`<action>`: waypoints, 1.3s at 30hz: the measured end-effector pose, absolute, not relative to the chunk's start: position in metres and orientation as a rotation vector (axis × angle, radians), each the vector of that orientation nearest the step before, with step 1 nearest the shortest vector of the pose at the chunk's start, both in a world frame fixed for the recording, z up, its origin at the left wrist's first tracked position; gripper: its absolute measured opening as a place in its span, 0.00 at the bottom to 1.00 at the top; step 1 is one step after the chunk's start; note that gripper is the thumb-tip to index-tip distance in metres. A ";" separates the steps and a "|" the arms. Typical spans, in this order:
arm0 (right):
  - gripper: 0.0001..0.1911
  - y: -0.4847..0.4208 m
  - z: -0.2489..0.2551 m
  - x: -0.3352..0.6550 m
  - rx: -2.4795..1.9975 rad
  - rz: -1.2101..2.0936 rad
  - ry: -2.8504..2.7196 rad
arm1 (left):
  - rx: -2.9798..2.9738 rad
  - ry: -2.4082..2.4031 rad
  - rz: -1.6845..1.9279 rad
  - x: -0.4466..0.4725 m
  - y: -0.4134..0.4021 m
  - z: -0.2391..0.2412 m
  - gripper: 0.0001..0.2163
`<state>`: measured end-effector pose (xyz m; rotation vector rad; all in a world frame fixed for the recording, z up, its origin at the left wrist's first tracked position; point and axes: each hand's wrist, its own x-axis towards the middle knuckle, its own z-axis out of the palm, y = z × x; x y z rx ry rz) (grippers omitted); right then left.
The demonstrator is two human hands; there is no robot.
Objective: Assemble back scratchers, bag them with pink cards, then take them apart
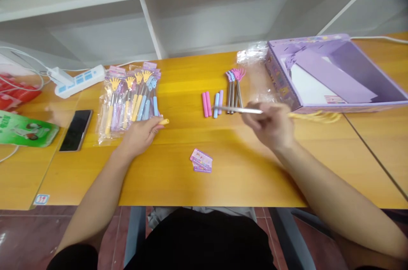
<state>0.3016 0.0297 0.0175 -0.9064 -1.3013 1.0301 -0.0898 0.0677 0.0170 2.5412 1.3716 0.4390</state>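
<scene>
My left hand (142, 135) is closed on a yellow handle sleeve (164, 122), whose hollow end points right. In my right hand (270, 127) a back scratcher (242, 110) lies sideways, its bare metal rod pointing left and its yellow claw head blurred at the right. Behind the rod lie several metal scratcher rods (234, 96) with pink, blue and purple claw heads. Beside them are two pink sleeves (206, 104), a blue sleeve (216, 105) and a purple sleeve (220, 101). Small printed cards (201, 161) rest near the table's front.
Bagged back scratchers (130, 100) lie at the left, beside a phone (75, 130), a power strip (81, 82) and a green package (27, 129). An open purple box (338, 70) stands at the right, with clear plastic (255, 66) beside it.
</scene>
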 end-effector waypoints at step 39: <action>0.15 0.087 0.006 0.333 -2.009 0.036 -2.021 | 2.174 1.191 0.407 -0.049 0.037 0.015 0.15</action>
